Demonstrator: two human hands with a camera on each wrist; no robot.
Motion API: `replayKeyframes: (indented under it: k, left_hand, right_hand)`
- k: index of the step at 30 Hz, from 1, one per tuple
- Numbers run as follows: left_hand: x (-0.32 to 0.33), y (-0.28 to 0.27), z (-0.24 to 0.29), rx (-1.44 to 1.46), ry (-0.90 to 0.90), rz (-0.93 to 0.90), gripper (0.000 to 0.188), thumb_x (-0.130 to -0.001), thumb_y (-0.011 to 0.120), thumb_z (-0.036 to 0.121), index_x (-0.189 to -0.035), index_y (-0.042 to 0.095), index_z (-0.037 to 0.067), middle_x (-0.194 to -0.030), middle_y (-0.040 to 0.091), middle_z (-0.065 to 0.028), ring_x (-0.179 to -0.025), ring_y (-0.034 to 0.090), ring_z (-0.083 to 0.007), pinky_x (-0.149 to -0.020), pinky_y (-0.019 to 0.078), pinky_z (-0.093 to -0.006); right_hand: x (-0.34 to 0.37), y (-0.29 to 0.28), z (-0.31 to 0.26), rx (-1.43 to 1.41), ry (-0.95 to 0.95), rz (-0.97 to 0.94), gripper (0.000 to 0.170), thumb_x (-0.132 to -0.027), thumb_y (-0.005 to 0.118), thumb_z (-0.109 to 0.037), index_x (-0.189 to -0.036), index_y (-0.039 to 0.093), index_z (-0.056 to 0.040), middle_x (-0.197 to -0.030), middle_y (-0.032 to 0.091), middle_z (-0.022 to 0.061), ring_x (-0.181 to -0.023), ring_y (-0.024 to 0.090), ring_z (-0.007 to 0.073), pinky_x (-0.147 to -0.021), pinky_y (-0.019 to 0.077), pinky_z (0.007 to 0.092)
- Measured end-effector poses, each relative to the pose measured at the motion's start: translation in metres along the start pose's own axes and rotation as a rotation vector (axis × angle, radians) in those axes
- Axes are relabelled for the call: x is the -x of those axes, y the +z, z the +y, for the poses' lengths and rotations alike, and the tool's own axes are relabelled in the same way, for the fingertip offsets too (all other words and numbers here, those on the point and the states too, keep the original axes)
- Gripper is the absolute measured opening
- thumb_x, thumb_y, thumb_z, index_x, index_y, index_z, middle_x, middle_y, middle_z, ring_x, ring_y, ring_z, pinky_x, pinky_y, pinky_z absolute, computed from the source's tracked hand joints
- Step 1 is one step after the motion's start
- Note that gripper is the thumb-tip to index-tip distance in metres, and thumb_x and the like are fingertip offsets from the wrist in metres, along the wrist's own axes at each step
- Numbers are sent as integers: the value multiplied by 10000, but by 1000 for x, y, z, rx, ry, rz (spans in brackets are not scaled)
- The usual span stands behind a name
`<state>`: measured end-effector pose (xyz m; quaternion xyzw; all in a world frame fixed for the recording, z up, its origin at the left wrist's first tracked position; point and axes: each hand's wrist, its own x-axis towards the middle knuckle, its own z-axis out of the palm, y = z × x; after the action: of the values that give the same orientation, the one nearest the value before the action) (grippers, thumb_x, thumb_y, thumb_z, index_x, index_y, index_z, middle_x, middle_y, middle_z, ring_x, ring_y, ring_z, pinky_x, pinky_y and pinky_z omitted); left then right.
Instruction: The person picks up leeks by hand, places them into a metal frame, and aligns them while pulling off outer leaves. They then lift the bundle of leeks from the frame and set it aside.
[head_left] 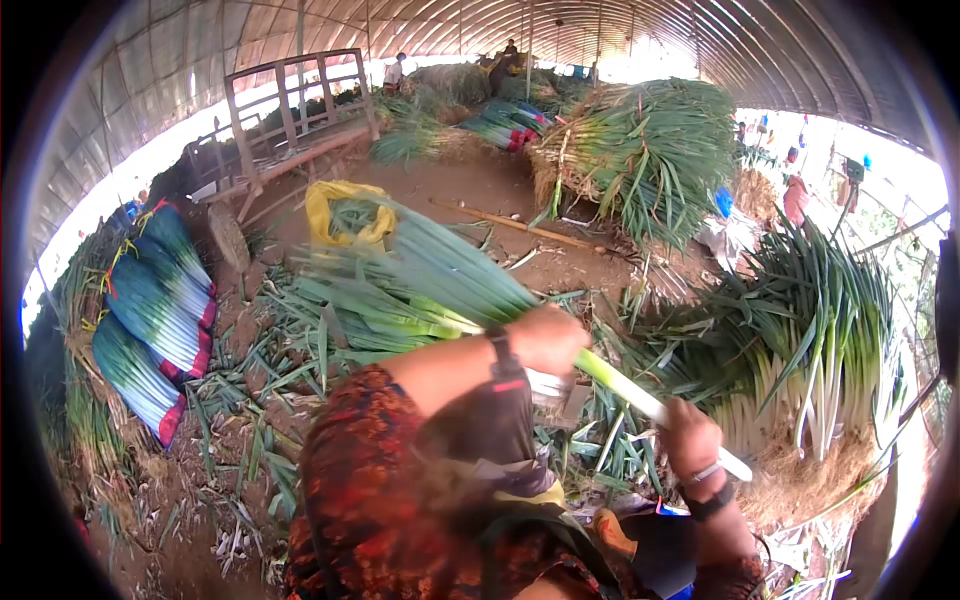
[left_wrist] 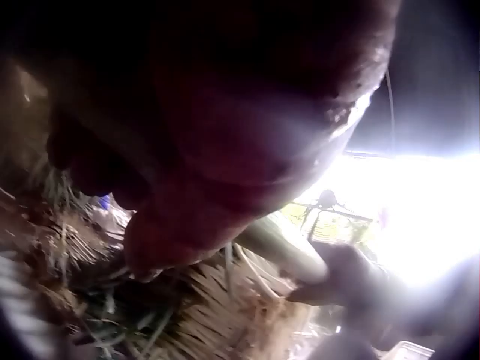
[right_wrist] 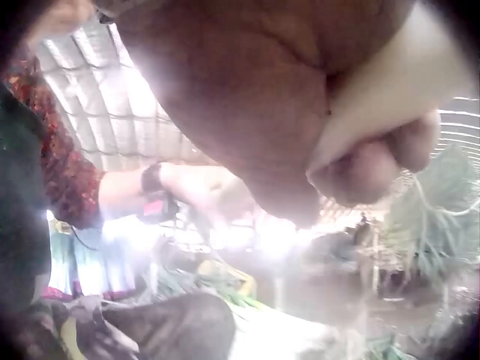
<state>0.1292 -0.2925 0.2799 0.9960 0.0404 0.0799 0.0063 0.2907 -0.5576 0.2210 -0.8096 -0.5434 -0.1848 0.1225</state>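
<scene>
A long green onion (head_left: 622, 384) with a white stem lies across the person's front in the head view. My left hand (head_left: 545, 338) grips it around the upper stem, and its blurred green leaves (head_left: 455, 255) stretch away to the upper left. Nearer the white end, my right hand (head_left: 690, 440) holds the same stem, whose tip sticks out beyond the fingers. In the right wrist view the fingers (right_wrist: 360, 172) curl round the pale stem (right_wrist: 405, 82). The left wrist view is dark, with the left hand (left_wrist: 210, 150) large across it and the stem (left_wrist: 289, 247) running toward the right hand.
Untrimmed green onions (head_left: 820, 340) stand rooted-end down at the right. A big pile (head_left: 640, 150) lies behind. Wrapped bundles (head_left: 155, 300) lean at the left beside a metal cart (head_left: 295, 125). A yellow bag (head_left: 345, 210) and loose leaves (head_left: 270, 370) lie on the soil floor.
</scene>
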Motion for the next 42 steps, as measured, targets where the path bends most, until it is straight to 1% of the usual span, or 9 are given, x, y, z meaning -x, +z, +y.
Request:
replayKeyframes:
  k: [5,6,9,11,13,17,19,26,42]
  left_hand:
    - [65,-8,-100,-158,-226,95,119,-614,659,121,-723,673,74,-687,641,-130,-692,647,-354,-654,521,-458]
    - [77,-1,-122,-172,-201,179,134,-619,665,125,-742,680,75,-699,644,-134,-696,645,-359,-658,521,-462]
    - [86,3,-133,-178,-264,238,150,-656,662,134,-792,690,76,-742,652,-147,-743,644,-363,-727,490,-507]
    - [67,10,-106,-64,-381,114,124,-693,608,117,-781,669,54,-790,662,-160,-822,650,-356,-856,431,-584]
    - [47,34,-88,-41,-282,189,108,-661,643,135,-743,672,71,-719,650,-140,-696,640,-364,-645,507,-477]
    - [27,49,-36,63,-69,113,79,-649,624,127,-707,657,84,-715,653,-126,-754,651,-335,-720,472,-459]
    - [36,48,-32,55,-64,120,83,-633,624,127,-699,654,86,-721,657,-116,-790,653,-317,-754,449,-449]
    - [88,68,-97,9,-161,211,112,-607,643,117,-705,673,71,-737,656,-152,-757,647,-343,-724,501,-454]
    - [138,42,-212,-270,-578,91,353,-690,789,187,-1017,678,115,-1024,664,-68,-1028,589,-274,-953,383,-437]
  right_hand:
    - [121,89,226,386,232,-190,145,-870,527,-158,-989,567,-85,-913,631,193,-836,628,385,-702,506,487]
    - [135,46,214,41,657,-294,245,-870,539,-163,-1085,571,-51,-1028,627,252,-993,608,396,-806,492,487]
    - [137,11,194,237,770,-353,418,-874,589,-155,-1259,518,-8,-1098,618,244,-991,607,408,-847,490,484]
    - [112,14,186,-32,597,-35,508,-876,603,-167,-1353,469,-54,-1180,577,243,-1091,550,416,-919,460,473]
    - [61,10,136,-79,413,176,510,-879,620,-200,-1357,472,-102,-1274,534,201,-1189,485,389,-995,409,472]
    - [6,2,37,178,-32,182,492,-897,586,-375,-1326,516,-143,-1296,544,117,-1193,496,311,-1042,334,494]
    - [10,-2,21,-47,-98,22,392,-862,638,-208,-1237,581,-108,-1213,601,106,-1131,519,328,-1014,352,465]
    - [29,48,-2,-304,-6,-167,426,-829,639,-141,-1249,584,-105,-963,605,148,-868,580,353,-739,480,449]
    - [-145,192,-88,-411,-115,122,329,-883,624,-201,-1204,603,-128,-1091,618,111,-1009,578,324,-891,456,438]
